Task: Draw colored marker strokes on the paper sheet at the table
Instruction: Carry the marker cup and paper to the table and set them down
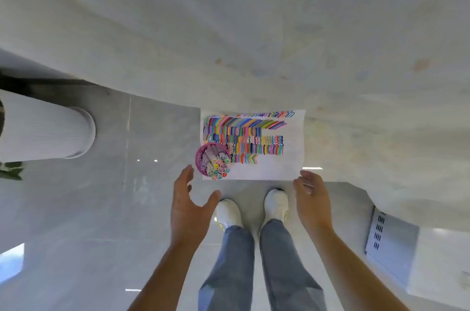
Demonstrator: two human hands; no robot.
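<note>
A white paper sheet lies at the near corner of the pale marble table, covered with rows of coloured marker strokes over its left and upper part. A pink cup full of markers stands on the sheet's near left corner. My left hand hovers just short of the cup, fingers spread, holding nothing. At the sheet's near right corner my right hand is relaxed and empty, fingertips close to the paper's edge.
My legs and white shoes stand on the glossy grey floor below the table edge. A white ribbed planter is at the left. A grey perforated panel sits low on the right.
</note>
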